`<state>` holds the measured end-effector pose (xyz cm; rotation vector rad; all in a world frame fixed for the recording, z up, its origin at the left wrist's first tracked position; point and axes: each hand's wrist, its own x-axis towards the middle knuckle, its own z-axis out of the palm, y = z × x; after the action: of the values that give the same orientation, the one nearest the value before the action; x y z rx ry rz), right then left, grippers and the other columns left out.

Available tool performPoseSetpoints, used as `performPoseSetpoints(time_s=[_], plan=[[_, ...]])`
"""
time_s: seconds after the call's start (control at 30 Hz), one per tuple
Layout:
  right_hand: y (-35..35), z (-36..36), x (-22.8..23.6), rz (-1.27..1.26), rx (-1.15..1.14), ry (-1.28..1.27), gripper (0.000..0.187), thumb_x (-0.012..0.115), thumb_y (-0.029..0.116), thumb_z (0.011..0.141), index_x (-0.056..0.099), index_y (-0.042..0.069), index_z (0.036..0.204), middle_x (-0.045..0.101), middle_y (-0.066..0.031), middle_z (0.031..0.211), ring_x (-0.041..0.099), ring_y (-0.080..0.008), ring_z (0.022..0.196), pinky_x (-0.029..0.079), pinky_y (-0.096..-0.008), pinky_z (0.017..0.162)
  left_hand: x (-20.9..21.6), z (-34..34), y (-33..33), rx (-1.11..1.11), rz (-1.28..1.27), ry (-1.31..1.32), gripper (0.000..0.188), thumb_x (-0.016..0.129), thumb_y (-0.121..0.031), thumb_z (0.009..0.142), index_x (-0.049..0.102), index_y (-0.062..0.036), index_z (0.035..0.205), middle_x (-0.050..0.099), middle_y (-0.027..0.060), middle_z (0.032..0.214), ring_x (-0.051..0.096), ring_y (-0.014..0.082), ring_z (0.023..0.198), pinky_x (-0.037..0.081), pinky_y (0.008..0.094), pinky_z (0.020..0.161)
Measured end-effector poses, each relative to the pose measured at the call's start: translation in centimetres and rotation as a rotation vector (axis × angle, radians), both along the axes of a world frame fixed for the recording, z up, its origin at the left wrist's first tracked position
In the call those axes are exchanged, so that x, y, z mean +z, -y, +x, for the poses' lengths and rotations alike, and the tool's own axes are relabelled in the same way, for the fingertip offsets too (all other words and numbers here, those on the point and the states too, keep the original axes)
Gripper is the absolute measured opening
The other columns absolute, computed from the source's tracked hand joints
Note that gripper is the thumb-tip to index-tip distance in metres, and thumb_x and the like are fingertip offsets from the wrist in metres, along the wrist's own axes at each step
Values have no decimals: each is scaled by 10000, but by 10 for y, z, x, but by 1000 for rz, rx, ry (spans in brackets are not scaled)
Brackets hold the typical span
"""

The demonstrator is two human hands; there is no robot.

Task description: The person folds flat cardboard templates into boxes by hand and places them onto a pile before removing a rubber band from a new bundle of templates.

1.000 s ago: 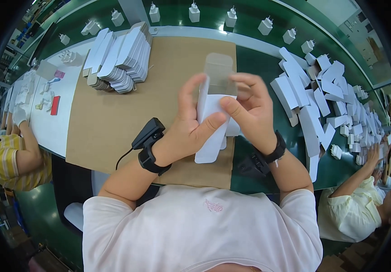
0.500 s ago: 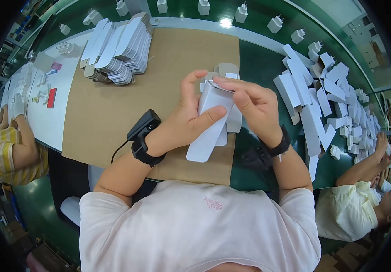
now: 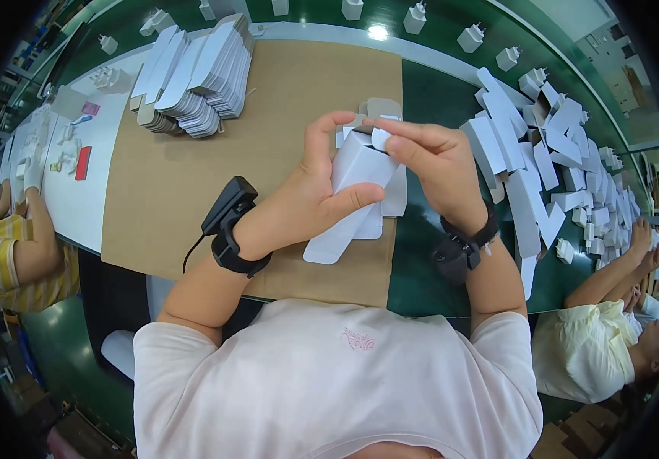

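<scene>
A small white folding carton point(image 3: 358, 170) is held tilted above the brown board, its far end partly unfolded with flaps sticking up. My left hand point(image 3: 299, 191) wraps around its left side, with the thumb across the front face and the forefinger at the far end. My right hand point(image 3: 443, 157) pinches a short flap at that end between thumb and fingers. A long white panel point(image 3: 331, 239) reaches toward me from the carton's near end. Beneath my hands lie several flat carton blanks point(image 3: 395, 195), partly hidden.
Stacked flat white cartons point(image 3: 206, 73) stand at the far left of the brown cardboard sheet point(image 3: 276, 99). Loose white boxes point(image 3: 527, 203) are heaped on the right. White plug chargers point(image 3: 415, 18) line the green conveyor point(image 3: 379, 32). Co-workers sit left and right.
The right fingers have closed on the flap, and the carton's far end now shows an opening. The chargers on the conveyor have shifted slightly right.
</scene>
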<state>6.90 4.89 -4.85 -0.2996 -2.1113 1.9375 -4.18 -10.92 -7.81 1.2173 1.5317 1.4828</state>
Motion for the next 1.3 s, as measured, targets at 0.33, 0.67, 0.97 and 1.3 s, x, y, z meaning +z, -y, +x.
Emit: performPoseSetpoints(time_s=[0.33, 0.67, 0.97, 1.3], plan=[[-4, 5, 1, 140, 81, 41, 259, 604, 115, 835, 620, -8, 1063, 623, -122, 1053, 578, -178, 979, 441, -286, 866, 0, -2, -2, -27, -57, 192, 720, 588, -320, 857, 114, -14, 1304, 458, 184, 1119, 540, 202, 944, 436, 299, 809], [-108, 77, 68, 1050, -1033, 85, 270, 591, 208, 837, 632, 71, 1065, 647, -84, 902, 598, -129, 835, 461, -251, 728, -9, -10, -8, 223, -358, -575, 674, 701, -303, 703, 399, -30, 1240, 505, 247, 1078, 507, 380, 1001, 431, 421, 840], [-13, -3, -24, 755, -120, 222, 329, 622, 136, 775, 549, 61, 1087, 622, -165, 965, 623, -251, 714, 495, -313, 657, -24, -7, -9, 185, -364, -489, 738, 730, -285, 669, 395, 37, 1242, 471, 237, 1125, 444, 380, 1067, 380, 396, 919], [16, 4, -11, 982, -273, 129, 325, 604, 96, 793, 587, 79, 1118, 606, -238, 915, 628, -320, 749, 497, -317, 659, -21, 10, -4, 328, -43, -719, 629, 725, -151, 682, 444, 93, 1190, 488, 218, 1064, 469, 354, 971, 396, 387, 848]])
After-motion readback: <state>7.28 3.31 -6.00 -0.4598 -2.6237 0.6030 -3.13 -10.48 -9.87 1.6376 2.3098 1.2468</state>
